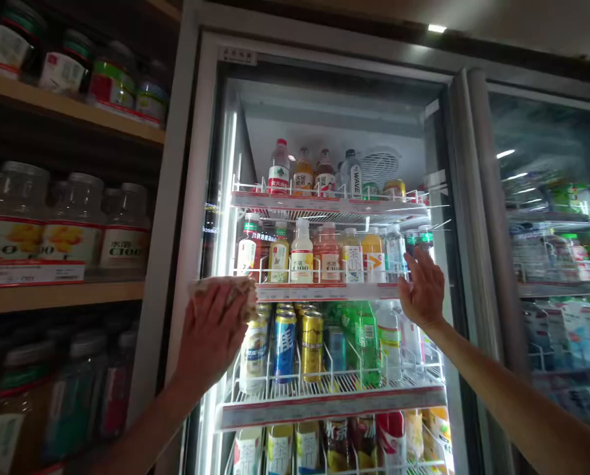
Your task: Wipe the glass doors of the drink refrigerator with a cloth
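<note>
A crumpled beige cloth lies beneath the fingers of my left hand, which holds it up at the left side of a drinks fridge's glass door. On the right, my right hand is raised with its fingers apart and nothing in them. Whether its fingertips touch the glass I cannot tell. Behind the glass, bottles of juice and tea line the second shelf. Below them stand drink cans and green bottles.
A grey metal frame surrounds the door, with a vertical handle bar at its right edge. Open wooden shelves full of bottles rise at the left. Another glass-doored fridge stands to the right.
</note>
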`<state>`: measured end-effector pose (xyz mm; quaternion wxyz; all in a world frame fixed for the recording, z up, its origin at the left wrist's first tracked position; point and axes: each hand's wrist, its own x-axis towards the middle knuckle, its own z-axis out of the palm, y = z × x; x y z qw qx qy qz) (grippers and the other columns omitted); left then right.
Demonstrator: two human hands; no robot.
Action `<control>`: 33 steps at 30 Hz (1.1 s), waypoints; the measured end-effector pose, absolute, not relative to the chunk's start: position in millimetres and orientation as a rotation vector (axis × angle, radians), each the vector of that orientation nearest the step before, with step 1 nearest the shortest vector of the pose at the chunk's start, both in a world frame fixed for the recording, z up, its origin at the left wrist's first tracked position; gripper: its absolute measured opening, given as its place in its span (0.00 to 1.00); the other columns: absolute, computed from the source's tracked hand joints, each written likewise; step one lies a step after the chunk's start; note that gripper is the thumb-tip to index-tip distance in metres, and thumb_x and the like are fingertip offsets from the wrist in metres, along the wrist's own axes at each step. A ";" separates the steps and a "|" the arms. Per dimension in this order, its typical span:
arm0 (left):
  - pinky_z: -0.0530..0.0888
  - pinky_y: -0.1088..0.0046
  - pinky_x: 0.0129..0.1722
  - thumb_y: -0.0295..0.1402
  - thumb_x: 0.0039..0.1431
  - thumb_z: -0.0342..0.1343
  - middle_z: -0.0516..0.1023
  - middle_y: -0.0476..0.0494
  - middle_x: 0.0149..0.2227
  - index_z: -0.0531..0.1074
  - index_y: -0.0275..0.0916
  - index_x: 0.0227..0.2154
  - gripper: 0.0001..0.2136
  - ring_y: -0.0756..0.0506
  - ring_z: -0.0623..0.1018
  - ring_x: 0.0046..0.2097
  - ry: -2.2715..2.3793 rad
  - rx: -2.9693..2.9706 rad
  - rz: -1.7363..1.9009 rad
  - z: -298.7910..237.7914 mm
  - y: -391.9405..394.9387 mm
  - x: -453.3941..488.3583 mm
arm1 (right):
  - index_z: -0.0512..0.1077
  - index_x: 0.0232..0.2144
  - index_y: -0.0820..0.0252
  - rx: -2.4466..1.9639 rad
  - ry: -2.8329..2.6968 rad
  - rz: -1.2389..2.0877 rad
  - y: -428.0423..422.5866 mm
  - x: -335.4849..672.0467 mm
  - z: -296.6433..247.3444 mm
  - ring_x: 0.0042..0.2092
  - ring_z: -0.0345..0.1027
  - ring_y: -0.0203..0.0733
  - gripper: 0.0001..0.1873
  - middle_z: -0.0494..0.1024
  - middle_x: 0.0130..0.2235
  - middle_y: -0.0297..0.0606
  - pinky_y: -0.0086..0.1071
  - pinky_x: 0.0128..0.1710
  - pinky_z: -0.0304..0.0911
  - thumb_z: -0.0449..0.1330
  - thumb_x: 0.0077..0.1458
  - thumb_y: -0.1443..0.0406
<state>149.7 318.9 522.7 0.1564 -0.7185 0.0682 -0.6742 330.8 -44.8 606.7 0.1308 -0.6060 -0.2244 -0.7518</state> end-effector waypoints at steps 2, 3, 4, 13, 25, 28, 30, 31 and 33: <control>0.45 0.53 0.65 0.41 0.61 0.47 0.51 0.38 0.66 0.49 0.42 0.64 0.29 0.40 0.47 0.67 0.200 -2.070 -1.912 520.4 316.5 152.3 | 0.59 0.58 0.60 -1.757 -0.637 -2.173 -44.3 330.9 606.5 0.65 0.49 0.49 0.26 0.60 0.62 0.48 0.47 0.60 0.50 0.48 0.59 0.60; 0.44 0.55 0.65 0.45 0.61 0.47 0.52 0.40 0.65 0.50 0.43 0.63 0.30 0.40 0.47 0.67 0.310 -2.075 -1.839 519.3 313.8 154.0 | 0.59 0.59 0.60 -1.763 -0.630 -2.161 -44.2 331.2 606.3 0.65 0.48 0.49 0.26 0.60 0.62 0.48 0.47 0.60 0.50 0.48 0.59 0.60; 0.43 0.57 0.66 0.48 0.60 0.47 0.54 0.43 0.65 0.52 0.46 0.63 0.30 0.42 0.48 0.67 0.435 -2.070 -1.756 519.7 311.4 155.5 | 0.59 0.59 0.59 -1.769 -0.625 -2.149 -44.1 331.6 606.2 0.65 0.48 0.49 0.26 0.59 0.62 0.47 0.47 0.60 0.50 0.48 0.59 0.59; 0.46 0.51 0.64 0.42 0.62 0.44 0.48 0.37 0.67 0.52 0.40 0.63 0.27 0.38 0.45 0.68 0.188 -2.064 -1.981 564.5 292.3 168.8 | 0.56 0.61 0.56 -1.764 -0.631 -2.146 -43.9 332.3 605.5 0.65 0.47 0.49 0.28 0.57 0.63 0.45 0.48 0.61 0.48 0.49 0.58 0.60; 0.51 0.49 0.63 0.39 0.64 0.44 0.54 0.41 0.65 0.55 0.45 0.61 0.23 0.39 0.52 0.66 0.425 -2.189 -2.059 609.0 266.0 182.9 | 0.59 0.57 0.58 -1.678 -0.641 -2.109 -29.6 312.2 613.5 0.65 0.49 0.52 0.24 0.60 0.61 0.47 0.54 0.59 0.50 0.48 0.58 0.63; 0.61 0.57 0.61 0.36 0.66 0.36 0.57 0.41 0.64 0.46 0.43 0.64 0.23 0.45 0.59 0.64 0.729 -2.462 -2.172 615.5 222.0 194.9 | 0.57 0.58 0.55 -1.506 -0.862 -1.954 10.9 266.1 620.4 0.65 0.48 0.48 0.24 0.56 0.63 0.44 0.51 0.60 0.52 0.46 0.59 0.66; 0.69 0.63 0.56 0.36 0.67 0.32 0.58 0.41 0.63 0.45 0.43 0.64 0.23 0.46 0.66 0.60 0.838 -2.644 -2.366 625.6 209.6 195.4 | 0.53 0.60 0.52 -1.456 -1.197 -1.769 50.4 235.6 620.0 0.63 0.51 0.42 0.26 0.58 0.62 0.40 0.45 0.60 0.55 0.45 0.60 0.66; 0.72 0.64 0.53 0.36 0.66 0.31 0.60 0.41 0.62 0.46 0.45 0.64 0.23 0.47 0.70 0.56 0.891 -2.712 -2.435 631.1 211.4 192.6 | 0.53 0.60 0.52 -1.476 -1.311 -1.694 71.4 224.7 618.1 0.62 0.53 0.40 0.25 0.61 0.60 0.39 0.43 0.60 0.56 0.45 0.60 0.66; 0.75 0.62 0.48 0.37 0.66 0.31 0.66 0.41 0.58 0.46 0.47 0.64 0.23 0.45 0.75 0.50 0.978 -2.772 -2.529 639.0 229.0 182.3 | 0.55 0.59 0.54 -1.559 -1.344 -1.628 111.1 215.5 613.2 0.61 0.54 0.42 0.25 0.64 0.59 0.39 0.45 0.61 0.54 0.45 0.60 0.65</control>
